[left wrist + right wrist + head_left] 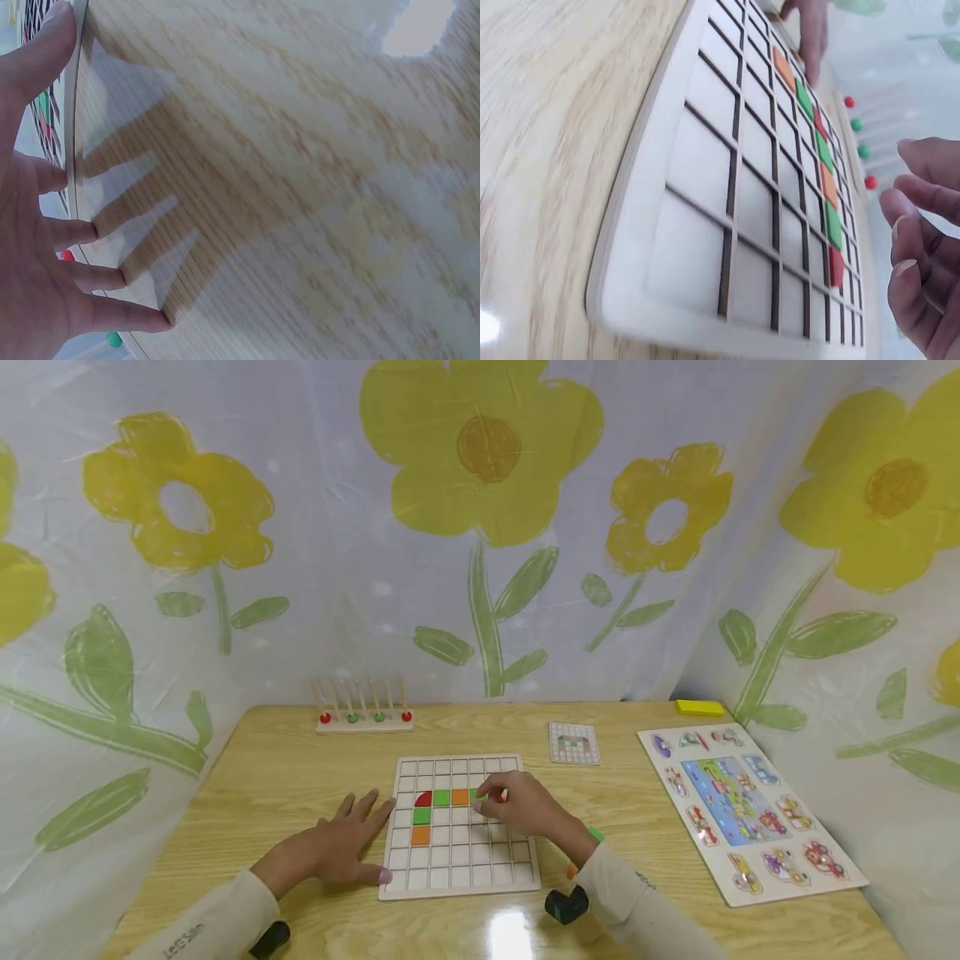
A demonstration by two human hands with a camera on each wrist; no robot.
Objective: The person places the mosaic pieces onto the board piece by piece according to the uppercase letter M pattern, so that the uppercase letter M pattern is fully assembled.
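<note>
A wooden grid board (459,853) lies on the table with coloured tiles in its cells. One row holds a rounded red tile (424,798), a green tile (442,797), an orange tile (459,797), another green tile (833,226) and a second red tile (836,266). Below the first red one sit a green tile (422,816) and an orange tile (421,835). My left hand (337,846) spreads its fingers beside the board's left edge, thumb at the lower corner. Over the row's right end hovers my right hand (521,803), fingers loosely bent, nothing visible between them.
A small pattern card (574,743) lies behind the board. To the right is a picture puzzle board (731,860), with a yellow block (700,707) beyond it. A peg stand (365,724) with beads stands at the back left. Loose orange (572,870) and green (596,833) pieces lie by my right forearm.
</note>
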